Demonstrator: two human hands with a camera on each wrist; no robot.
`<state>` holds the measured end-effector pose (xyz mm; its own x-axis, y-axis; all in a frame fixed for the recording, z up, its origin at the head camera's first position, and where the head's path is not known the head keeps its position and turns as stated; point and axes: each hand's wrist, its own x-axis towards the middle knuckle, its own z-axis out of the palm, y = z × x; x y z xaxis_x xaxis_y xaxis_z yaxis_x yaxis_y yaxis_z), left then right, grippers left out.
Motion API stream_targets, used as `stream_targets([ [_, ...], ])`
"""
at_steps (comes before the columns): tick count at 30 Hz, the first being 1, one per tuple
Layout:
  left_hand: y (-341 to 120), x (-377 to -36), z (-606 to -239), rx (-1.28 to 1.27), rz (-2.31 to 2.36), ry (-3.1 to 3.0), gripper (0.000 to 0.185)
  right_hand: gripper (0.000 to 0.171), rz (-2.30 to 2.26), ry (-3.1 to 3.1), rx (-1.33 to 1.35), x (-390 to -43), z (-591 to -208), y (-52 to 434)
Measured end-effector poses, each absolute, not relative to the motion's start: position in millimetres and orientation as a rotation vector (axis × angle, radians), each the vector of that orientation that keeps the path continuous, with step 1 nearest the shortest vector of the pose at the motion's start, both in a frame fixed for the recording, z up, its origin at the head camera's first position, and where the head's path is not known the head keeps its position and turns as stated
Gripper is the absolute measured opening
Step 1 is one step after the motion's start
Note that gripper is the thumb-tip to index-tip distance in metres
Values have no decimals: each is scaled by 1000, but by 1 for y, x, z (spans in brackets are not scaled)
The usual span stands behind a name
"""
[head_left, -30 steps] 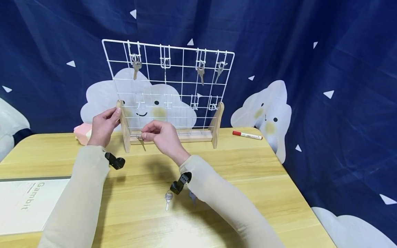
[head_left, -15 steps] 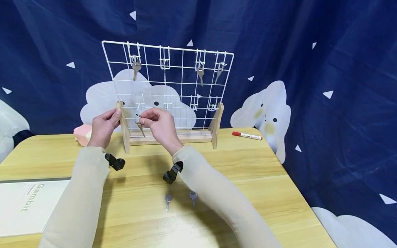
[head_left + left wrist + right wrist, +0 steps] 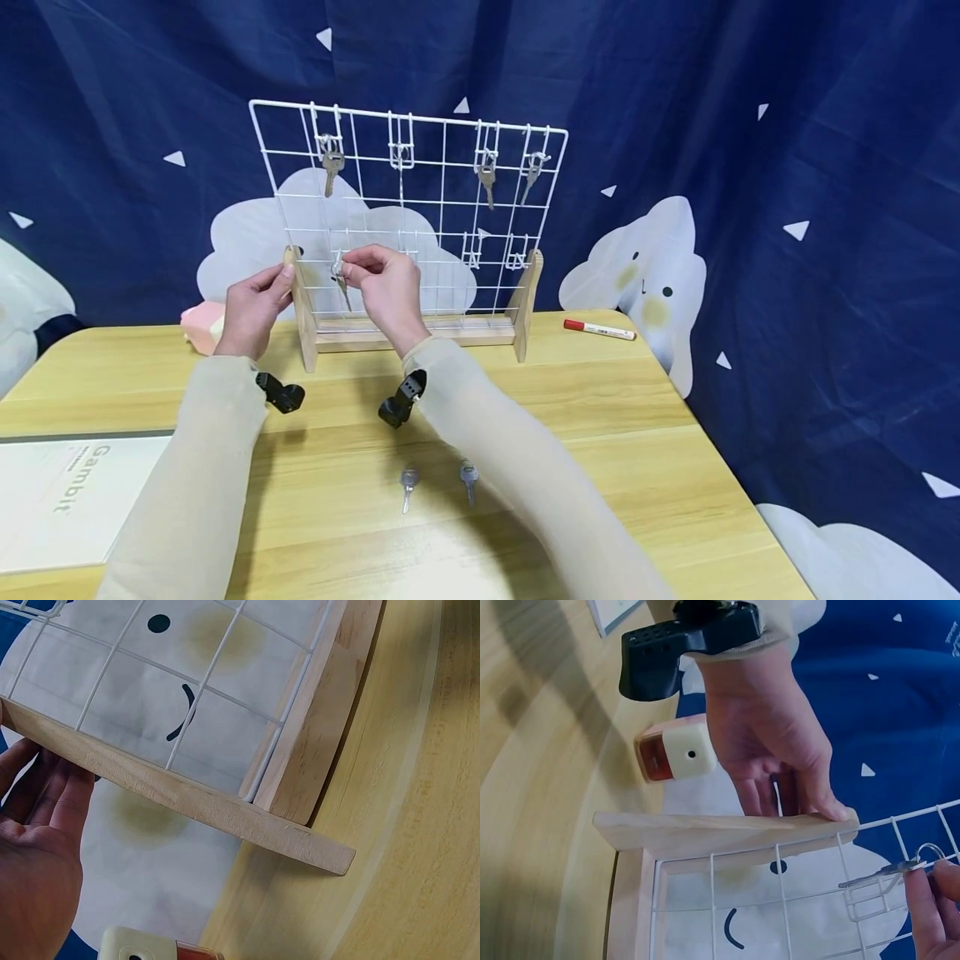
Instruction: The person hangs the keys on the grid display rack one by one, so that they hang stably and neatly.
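A white wire grid rack (image 3: 408, 117) stands in wooden supports at the back of the table. My left hand (image 3: 255, 310) grips its left wooden upright (image 3: 180, 796), thumb on the front edge and fingers behind. Between thumb and fingers, my right hand (image 3: 390, 287) pinches the ring of a key (image 3: 881, 874). The key's blade points down, in front of the lower-left wire hook (image 3: 870, 904); the ring is right by that hook. Along the top row hang several keys, among them a brass-coloured key (image 3: 333, 171) at the left and another key (image 3: 487, 183) farther right.
Two silver keys lie on the table, a left key (image 3: 408, 483) and a right key (image 3: 468, 477) beside my right sleeve. A red-capped marker (image 3: 600, 330) is right of the rack. A notebook (image 3: 75, 508) lies front left; a small pink and cream box (image 3: 690, 750) sits behind my left hand.
My right hand has risen with the key from near the rack's wooden base to the lower-left hook. Its sleeve has uncovered the right key on the table. My left hand stays put.
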<state>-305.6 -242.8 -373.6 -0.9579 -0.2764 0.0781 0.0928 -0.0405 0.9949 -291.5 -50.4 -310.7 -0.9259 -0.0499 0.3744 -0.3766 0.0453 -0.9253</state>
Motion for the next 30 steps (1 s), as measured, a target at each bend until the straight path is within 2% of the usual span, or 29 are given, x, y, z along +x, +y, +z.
stream_targets([
  [12,-243,-304,-376,155,-2157,-1902,64,6,1800,-2202,338,-299,-322,-58],
  [30,-245,-304,-377,122,-2054,-1993,63,6,1794,-2377,545,-276,-336,-17],
])
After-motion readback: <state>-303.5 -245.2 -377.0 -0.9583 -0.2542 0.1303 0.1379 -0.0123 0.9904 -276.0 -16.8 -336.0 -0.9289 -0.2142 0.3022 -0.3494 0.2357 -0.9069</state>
